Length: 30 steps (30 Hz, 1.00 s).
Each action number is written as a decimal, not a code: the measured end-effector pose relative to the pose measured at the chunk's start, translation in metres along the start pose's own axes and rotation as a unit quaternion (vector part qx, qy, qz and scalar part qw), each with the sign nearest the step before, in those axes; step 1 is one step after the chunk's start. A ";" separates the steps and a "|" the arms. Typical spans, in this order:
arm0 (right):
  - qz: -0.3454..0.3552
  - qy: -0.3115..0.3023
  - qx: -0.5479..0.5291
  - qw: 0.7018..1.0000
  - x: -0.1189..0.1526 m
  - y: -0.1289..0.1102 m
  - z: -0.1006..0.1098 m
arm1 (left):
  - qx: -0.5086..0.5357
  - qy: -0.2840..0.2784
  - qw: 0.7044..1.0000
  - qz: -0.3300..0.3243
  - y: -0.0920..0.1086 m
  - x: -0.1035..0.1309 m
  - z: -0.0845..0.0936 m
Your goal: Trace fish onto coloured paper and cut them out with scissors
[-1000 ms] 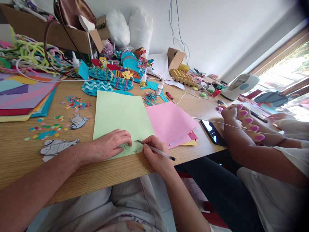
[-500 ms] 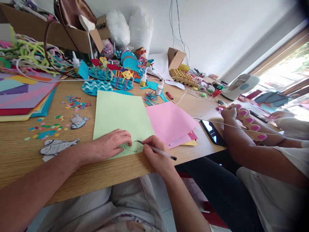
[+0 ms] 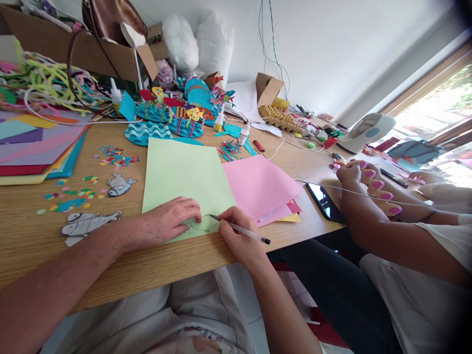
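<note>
A light green sheet of paper [image 3: 184, 177] lies at the front of the table. On its lower edge is a small pencil-thin outline drawing [image 3: 202, 225], partly covered by fingers. My left hand [image 3: 171, 219] rests on the sheet left of the drawing, fingers stretched and a little curved, holding nothing. Between the fingertips of my right hand [image 3: 239, 233] is a pen [image 3: 249, 233] with a clear barrel and a black end; its tip touches the paper at the drawing. Pink sheets [image 3: 261, 187] lie right beside the green one.
Fish cutouts [image 3: 90, 223] and paper confetti [image 3: 72, 199] lie to the left, beside stacked coloured sheets [image 3: 37, 147]. Blue fish decorations [image 3: 184, 123] and glue bottles [image 3: 243, 134] stand behind. At right are a phone [image 3: 324, 201] and a co-worker's hands [image 3: 350, 172] holding a scalloped strip [image 3: 379, 184].
My hands and the pen look almost unmoved. At right, the co-worker's hands and the scalloped strip have shifted slightly.
</note>
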State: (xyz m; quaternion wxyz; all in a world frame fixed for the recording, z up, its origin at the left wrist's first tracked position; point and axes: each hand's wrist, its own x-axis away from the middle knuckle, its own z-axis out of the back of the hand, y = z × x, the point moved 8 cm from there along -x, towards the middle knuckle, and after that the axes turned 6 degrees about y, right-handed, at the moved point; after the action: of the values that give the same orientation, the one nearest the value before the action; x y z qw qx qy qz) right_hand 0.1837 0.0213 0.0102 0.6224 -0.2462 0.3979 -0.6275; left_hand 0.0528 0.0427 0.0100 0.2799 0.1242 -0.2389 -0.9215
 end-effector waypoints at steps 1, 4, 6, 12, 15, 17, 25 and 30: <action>-0.003 0.000 -0.002 1.000 0.000 0.001 0.000 | 0.000 0.000 1.000 0.001 0.000 0.000 0.000; -0.008 -0.004 -0.010 1.000 0.000 0.003 -0.001 | 0.000 0.003 1.000 0.001 -0.001 0.001 0.000; -0.008 -0.008 -0.010 1.000 0.000 0.004 -0.002 | -0.001 0.008 1.000 -0.001 -0.001 0.001 0.001; -0.002 -0.006 -0.013 1.000 0.000 0.002 -0.002 | -0.002 0.001 1.000 0.005 0.000 0.001 0.000; 0.000 -0.004 -0.014 1.000 0.000 0.000 -0.002 | -0.003 0.000 1.000 0.007 0.001 0.000 0.001; 0.001 -0.004 -0.014 1.000 0.000 0.000 -0.002 | -0.005 0.002 1.000 0.005 0.001 0.000 0.001; -0.030 0.007 -0.046 0.998 0.000 0.010 0.002 | -0.010 0.008 1.000 -0.004 -0.001 0.001 -0.001; -0.025 0.019 -0.140 0.990 0.001 0.009 0.005 | -0.005 0.002 1.000 -0.003 -0.003 0.000 0.000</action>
State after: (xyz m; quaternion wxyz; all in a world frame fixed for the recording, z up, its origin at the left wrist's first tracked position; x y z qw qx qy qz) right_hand 0.1927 0.0198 0.0051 0.5581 -0.3295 0.4872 -0.5853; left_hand 0.0515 0.0447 0.0088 0.2779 0.1257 -0.2332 -0.9234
